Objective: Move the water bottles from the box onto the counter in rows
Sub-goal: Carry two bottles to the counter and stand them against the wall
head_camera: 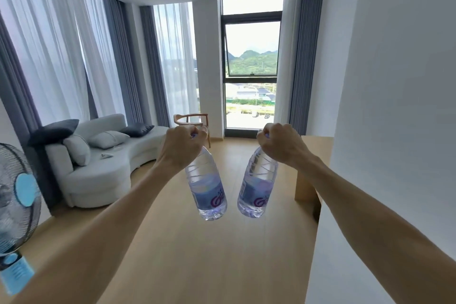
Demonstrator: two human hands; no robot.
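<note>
Wood floor (197,254), sofa (103,163), window (251,69) | left hand (180,148), right hand (281,145) each grip bottle necks

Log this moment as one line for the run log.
left hand: grips left bottle by the cap | right hand: grips right bottle by the cap | bottles: hanging in air, apart | box, counter: not in view
</note>
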